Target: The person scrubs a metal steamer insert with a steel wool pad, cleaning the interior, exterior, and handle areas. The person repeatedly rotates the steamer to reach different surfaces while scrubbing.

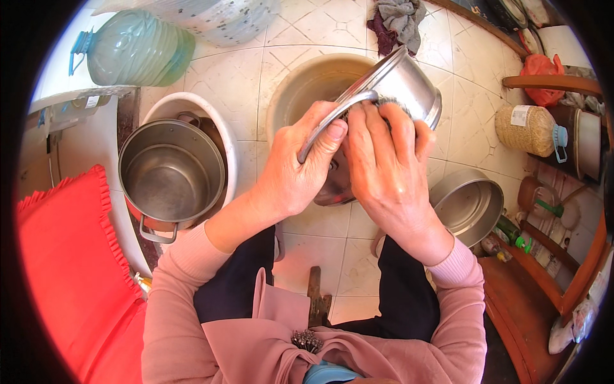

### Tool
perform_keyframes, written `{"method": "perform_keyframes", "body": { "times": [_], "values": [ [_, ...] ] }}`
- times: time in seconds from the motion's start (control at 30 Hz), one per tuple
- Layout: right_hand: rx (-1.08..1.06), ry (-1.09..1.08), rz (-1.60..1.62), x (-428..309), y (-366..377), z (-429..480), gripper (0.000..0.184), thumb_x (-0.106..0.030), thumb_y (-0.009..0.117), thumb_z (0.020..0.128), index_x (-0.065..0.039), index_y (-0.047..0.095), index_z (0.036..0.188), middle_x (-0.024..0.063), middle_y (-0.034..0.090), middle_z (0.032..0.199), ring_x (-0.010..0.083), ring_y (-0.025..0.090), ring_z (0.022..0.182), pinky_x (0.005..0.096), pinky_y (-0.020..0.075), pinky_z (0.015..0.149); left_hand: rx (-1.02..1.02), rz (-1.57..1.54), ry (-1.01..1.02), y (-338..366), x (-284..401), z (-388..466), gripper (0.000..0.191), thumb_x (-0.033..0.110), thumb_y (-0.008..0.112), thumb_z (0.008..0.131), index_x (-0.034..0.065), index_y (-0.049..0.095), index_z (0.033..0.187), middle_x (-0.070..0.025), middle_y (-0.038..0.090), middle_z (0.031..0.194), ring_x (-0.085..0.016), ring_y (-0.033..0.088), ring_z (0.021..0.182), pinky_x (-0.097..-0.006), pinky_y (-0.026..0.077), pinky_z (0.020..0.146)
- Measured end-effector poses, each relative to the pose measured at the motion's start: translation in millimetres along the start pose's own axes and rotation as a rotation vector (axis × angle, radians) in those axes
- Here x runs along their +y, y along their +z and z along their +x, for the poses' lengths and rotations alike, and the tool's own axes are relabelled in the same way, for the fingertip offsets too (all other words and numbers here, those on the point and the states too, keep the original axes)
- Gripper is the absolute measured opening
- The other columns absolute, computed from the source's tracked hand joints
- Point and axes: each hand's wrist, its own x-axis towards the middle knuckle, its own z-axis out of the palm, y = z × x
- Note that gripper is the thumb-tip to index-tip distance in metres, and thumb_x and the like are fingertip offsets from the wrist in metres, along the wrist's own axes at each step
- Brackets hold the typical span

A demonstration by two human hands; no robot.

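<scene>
A shiny steel pot (413, 79) is tilted above a beige plastic basin (293, 93). My left hand (298, 165) grips the pot by its curved metal handle (320, 128), with the thumb laid along it. Against the pot's outer wall, my right hand (389, 165) presses a dark scouring pad (383, 101); the fingers cover most of the pad. Lower in the basin, a shiny metal surface (338, 180) shows partly between my wrists, and I cannot tell what it is.
At left, a large two-handled pot (172, 168) rests tilted in a white basin (229, 139). A round metal pan (472, 204) stands on the tiles at right. Around are a big water bottle (139, 48), a grain-filled bottle (523, 129), crumpled cloths (400, 21) and a wooden chair (523, 307).
</scene>
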Motion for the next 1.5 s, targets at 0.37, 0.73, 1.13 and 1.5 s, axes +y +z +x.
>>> {"method": "perform_keyframes", "body": {
  "times": [0.37, 0.73, 1.13, 1.5],
  "values": [
    [-0.197, 0.015, -0.010, -4.0, -12.5, -1.1, 0.040, -0.011, 0.071, 0.084, 0.006, 0.060, 0.118, 0.0174, 0.063, 0.118, 0.0290, 0.054, 0.111, 0.0456, 0.0371, 0.093, 0.023, -0.050, 0.002, 3.5, -4.1, -0.7, 0.027, 0.027, 0.054, 0.105, 0.0012, 0.059, 0.111, -0.0052, 0.052, 0.070, -0.010, 0.045, 0.064, -0.0277, 0.041, 0.059],
    [-0.126, 0.008, -0.051, -5.6, -20.6, -9.2, 0.037, -0.012, 0.072, 0.083, 0.003, 0.064, 0.116, 0.0156, 0.066, 0.119, 0.0251, 0.056, 0.110, 0.0454, 0.0352, 0.094, 0.015, 0.055, 0.019, 2.9, -2.8, -5.3, 0.029, 0.030, 0.054, 0.106, 0.0014, 0.056, 0.102, -0.0054, 0.047, 0.066, -0.010, 0.043, 0.062, -0.0289, 0.040, 0.056],
    [-0.067, 0.019, 0.172, 7.6, -27.5, -39.4, 0.034, -0.012, 0.074, 0.080, -0.002, 0.069, 0.111, 0.0084, 0.070, 0.117, 0.0213, 0.060, 0.105, 0.0422, 0.0343, 0.097, -0.107, 0.149, -0.056, -10.8, 2.0, -9.1, 0.043, 0.038, 0.051, 0.105, -0.0030, 0.062, 0.109, -0.0025, 0.049, 0.078, -0.011, 0.043, 0.071, -0.0270, 0.039, 0.065],
    [0.161, 0.202, 0.431, 37.1, -18.2, -26.2, 0.036, -0.002, 0.080, 0.071, -0.003, 0.068, 0.105, 0.0085, 0.067, 0.103, 0.0292, 0.060, 0.097, 0.0392, 0.0392, 0.082, -0.110, 0.016, -0.111, -21.2, 1.2, -8.9, 0.025, 0.025, 0.057, 0.104, 0.0005, 0.059, 0.103, -0.0028, 0.045, 0.073, -0.010, 0.042, 0.068, -0.0267, 0.038, 0.061]
  ]
}}
